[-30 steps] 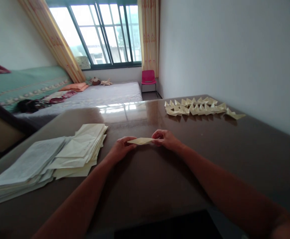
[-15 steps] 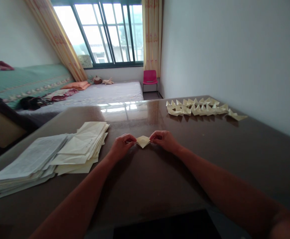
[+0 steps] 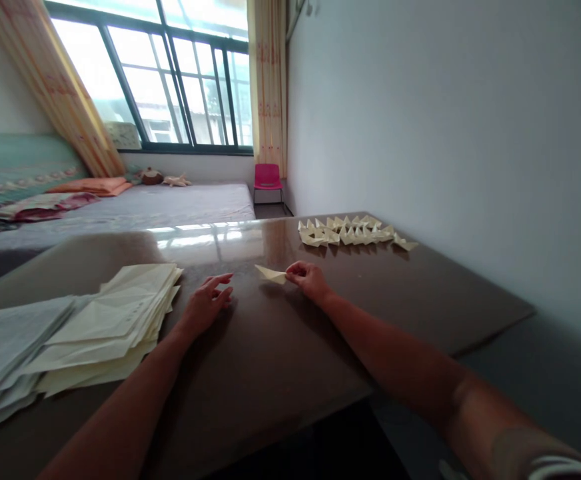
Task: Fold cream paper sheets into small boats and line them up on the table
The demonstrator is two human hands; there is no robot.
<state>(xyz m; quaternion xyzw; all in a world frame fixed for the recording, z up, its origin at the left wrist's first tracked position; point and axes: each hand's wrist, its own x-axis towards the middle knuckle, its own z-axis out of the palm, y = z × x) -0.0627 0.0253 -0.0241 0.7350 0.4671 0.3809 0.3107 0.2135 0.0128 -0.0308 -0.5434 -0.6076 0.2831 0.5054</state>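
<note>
Between finger and thumb, my right hand (image 3: pixel 308 280) pinches one end of a folded cream paper boat (image 3: pixel 270 274) just over the brown table. The boat's other pointed end sticks out toward the left. My left hand (image 3: pixel 208 302) is apart from it, fingers spread with nothing in them. At the far right of the table, rows of similar folded paper boats (image 3: pixel 350 233) stand close together, one of them (image 3: pixel 404 243) set off a little at the near right end.
To the left lie a stack of cream paper sheets (image 3: pixel 115 310) and a stack of greyish printed sheets (image 3: pixel 15 340). The glossy table (image 3: pixel 270 347) ends near a white wall (image 3: pixel 420 120) on the right. Beyond are a bed (image 3: pixel 185 200) and a pink chair (image 3: pixel 268 178).
My left hand has let go of the paper boat and drawn back leftward, its fingers opening. My right hand still holds the boat, now turned side-on. The view has swung to the right.
</note>
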